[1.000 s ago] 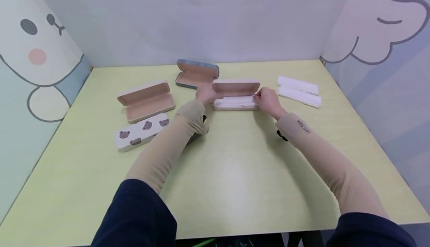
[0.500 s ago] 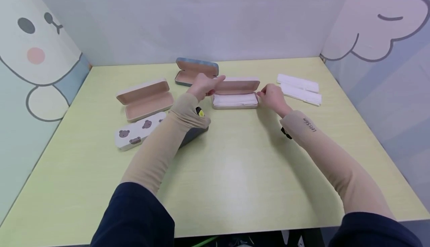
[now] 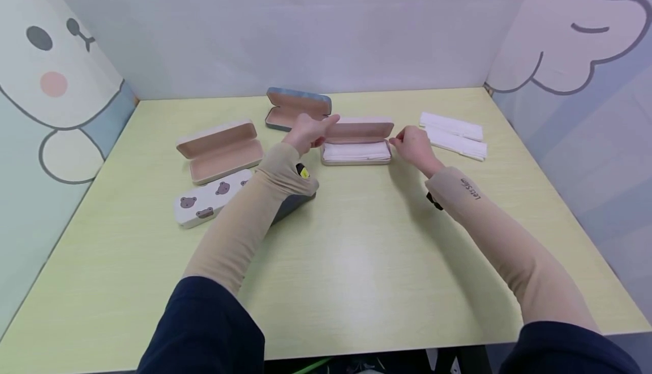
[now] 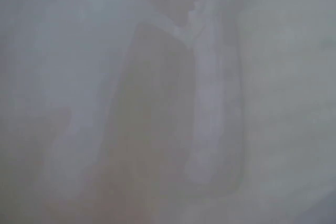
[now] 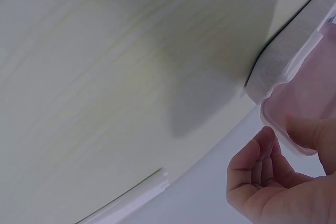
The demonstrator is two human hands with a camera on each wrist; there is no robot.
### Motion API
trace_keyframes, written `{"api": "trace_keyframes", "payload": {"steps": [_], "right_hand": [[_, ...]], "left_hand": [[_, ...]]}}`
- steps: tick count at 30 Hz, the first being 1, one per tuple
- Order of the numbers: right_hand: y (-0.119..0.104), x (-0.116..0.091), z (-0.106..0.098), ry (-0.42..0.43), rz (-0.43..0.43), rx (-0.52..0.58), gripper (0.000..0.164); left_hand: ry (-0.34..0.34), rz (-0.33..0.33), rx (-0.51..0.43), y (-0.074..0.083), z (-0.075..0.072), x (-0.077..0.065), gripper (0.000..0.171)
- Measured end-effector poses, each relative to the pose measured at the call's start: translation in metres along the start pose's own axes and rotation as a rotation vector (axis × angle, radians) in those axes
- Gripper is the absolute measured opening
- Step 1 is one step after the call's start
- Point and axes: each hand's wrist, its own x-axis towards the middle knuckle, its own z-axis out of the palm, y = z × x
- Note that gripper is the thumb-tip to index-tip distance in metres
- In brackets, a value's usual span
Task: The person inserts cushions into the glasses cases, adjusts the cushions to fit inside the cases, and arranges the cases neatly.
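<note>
In the head view, an eyeglass case (image 3: 356,163) with a pinkish lining stands with its lid raised. Inside it lies a folded white piece, cloth or paper (image 3: 356,151). My left hand (image 3: 308,132) is at the case's left end, one finger stretched toward the lid; contact cannot be made out. My right hand (image 3: 415,146) hovers by the right end, fingers loosely bent. The right wrist view shows a gap between that hand's thumb (image 5: 307,131) and its fingers, with nothing pinched, beside the pink-lined lid (image 5: 310,87). The left wrist view is hazy.
Two folded white pieces (image 3: 455,136) lie at the right. A blue-grey open case (image 3: 297,105) stands behind my left hand. Further left are a pink-lined open case (image 3: 221,153) and a closed bear-print case (image 3: 206,200). A dark case (image 3: 295,203) is partly under my left forearm.
My left hand has risen from the white piece in the case to beside the lid, finger outstretched. The right hand has drawn slightly right, off the piece. Both are nearly still since half a second ago.
</note>
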Motion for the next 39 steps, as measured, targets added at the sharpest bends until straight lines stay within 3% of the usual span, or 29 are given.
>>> {"api": "trace_keyframes", "payload": {"steps": [7, 10, 15, 18, 20, 22, 25, 28, 31, 35, 39], "right_hand": [[0.016, -0.029, -0.003, 0.013, 0.072, 0.023, 0.030], [0.020, -0.045, -0.009, 0.049, 0.091, 0.049, 0.032], [0.052, -0.129, -0.025, 0.136, 0.265, 0.088, 0.033], [0.052, -0.178, -0.013, 0.117, 0.302, 0.072, 0.029], [0.042, -0.204, 0.005, 0.069, 0.271, 0.034, 0.027], [0.025, -0.222, 0.026, 0.018, 0.230, -0.019, 0.025], [-0.008, -0.240, 0.057, -0.031, 0.150, -0.173, 0.026], [-0.040, -0.244, 0.079, -0.063, 0.126, -0.330, 0.029], [-0.064, -0.238, 0.088, -0.099, 0.121, -0.430, 0.028], [-0.082, -0.224, 0.088, -0.140, 0.105, -0.458, 0.024], [-0.090, -0.221, 0.085, -0.063, 0.135, -0.436, 0.024]], "left_hand": [[-0.071, 0.003, -0.029, 0.003, 0.017, -0.002, 0.046], [-0.077, 0.041, -0.078, 0.010, 0.021, -0.006, 0.045], [-0.291, 0.177, -0.184, 0.044, 0.070, -0.017, 0.043], [-0.410, 0.283, -0.153, 0.042, 0.094, -0.033, 0.036], [-0.478, 0.393, -0.053, 0.025, 0.104, -0.044, 0.033], [-0.542, 0.503, 0.128, -0.002, 0.111, -0.052, 0.032], [-0.632, 0.689, 0.484, -0.048, 0.113, -0.060, 0.037], [-0.669, 0.842, 0.836, -0.078, 0.105, -0.056, 0.049], [-0.642, 0.948, 1.047, -0.085, 0.090, -0.042, 0.059], [-0.625, 0.999, 1.148, -0.080, 0.070, -0.018, 0.056], [-0.661, 1.052, 1.216, -0.064, 0.067, 0.009, 0.054]]}}
